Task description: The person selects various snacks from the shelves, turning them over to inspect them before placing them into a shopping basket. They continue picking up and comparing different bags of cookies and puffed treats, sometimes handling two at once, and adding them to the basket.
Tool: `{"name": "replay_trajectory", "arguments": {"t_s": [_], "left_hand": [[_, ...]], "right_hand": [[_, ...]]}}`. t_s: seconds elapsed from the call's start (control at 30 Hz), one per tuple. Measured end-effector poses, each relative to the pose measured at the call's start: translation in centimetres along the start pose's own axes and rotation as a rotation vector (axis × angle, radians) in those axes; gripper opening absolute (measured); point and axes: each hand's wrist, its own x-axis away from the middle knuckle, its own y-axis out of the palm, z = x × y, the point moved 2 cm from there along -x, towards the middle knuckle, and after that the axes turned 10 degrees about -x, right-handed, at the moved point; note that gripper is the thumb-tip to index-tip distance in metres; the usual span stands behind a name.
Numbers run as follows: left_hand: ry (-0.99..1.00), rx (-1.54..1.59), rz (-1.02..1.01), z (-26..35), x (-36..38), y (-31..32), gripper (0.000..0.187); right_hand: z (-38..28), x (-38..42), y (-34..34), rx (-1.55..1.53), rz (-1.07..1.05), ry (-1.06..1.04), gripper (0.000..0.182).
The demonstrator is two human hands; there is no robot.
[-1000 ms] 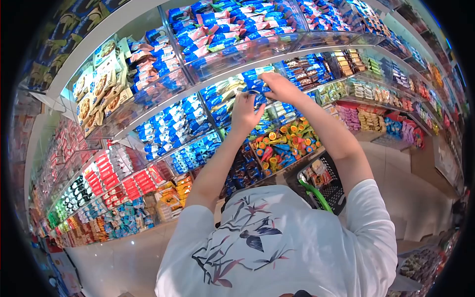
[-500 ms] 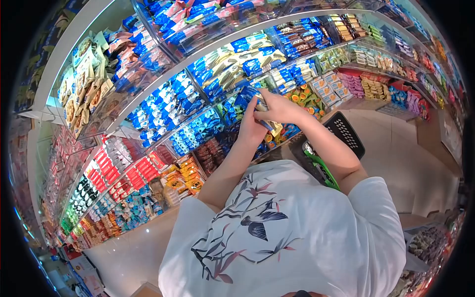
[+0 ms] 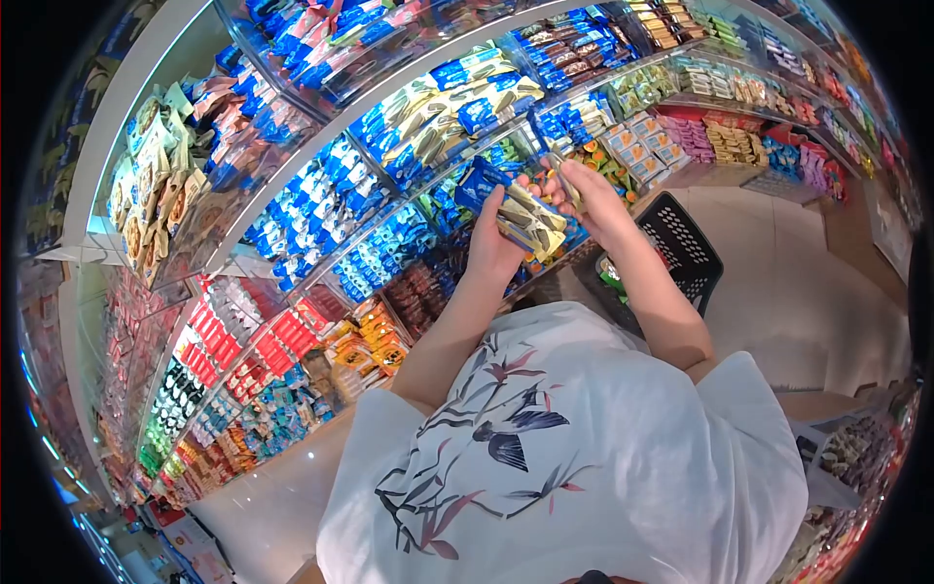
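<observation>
Both hands (image 3: 545, 219) gripping packets (image 3: 530, 222) — blue-and-cream, glossy

Small stack of snack packets (image 3: 530, 222): flat foil wrappers, blue ends, pale yellow-cream middles, glossy. Fanned, tilted, held in front of shelves, above black basket. Left hand (image 3: 494, 248) grips lower edge; right hand (image 3: 589, 200) pinches one packet at upper right. Print too small to read.
</observation>
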Motion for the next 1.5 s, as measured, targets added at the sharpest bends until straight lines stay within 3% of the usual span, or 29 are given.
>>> {"name": "replay_trajectory", "arguments": {"t_s": [0.13, 0.17, 0.43, 1.03, 1.23, 1.37, 1.5], "left_hand": [[-0.032, -0.006, -0.024, -0.6, -0.6, -0.5, 0.036], [-0.043, -0.002, -0.037, -0.8, -0.9, -0.7, 0.036], [-0.007, -0.120, -0.010, -2.0, -1.6, -1.1, 0.035], [0.028, -0.161, 0.048, -2.6, -1.2, -1.2, 0.031], [0.030, -0.045, -0.007, -1.6, 0.1, 1.8, 0.030], [0.051, -0.128, -0.050, -2.8, -2.0, -1.5, 0.034], [0.068, -0.174, -0.015, -2.6, -1.7, -0.9, 0.037]], "right_hand": [[0.3, 1.0, 0.6, 0.414, -0.003, -0.258, 0.035], [0.7, 1.4, 1.1, 0.402, -0.024, -0.370, 0.035], [-0.7, 3.6, 2.1, 0.898, 0.086, -0.453, 0.035], [0.0, 4.2, 1.3, 1.090, 0.156, -0.404, 0.030], [0.2, 3.0, -0.6, 0.346, 0.101, -0.201, 0.030], [0.2, 3.1, -0.8, 0.467, 0.033, -0.247, 0.029], [-0.3, 3.6, -0.3, 0.623, 0.031, -0.256, 0.027]]}}
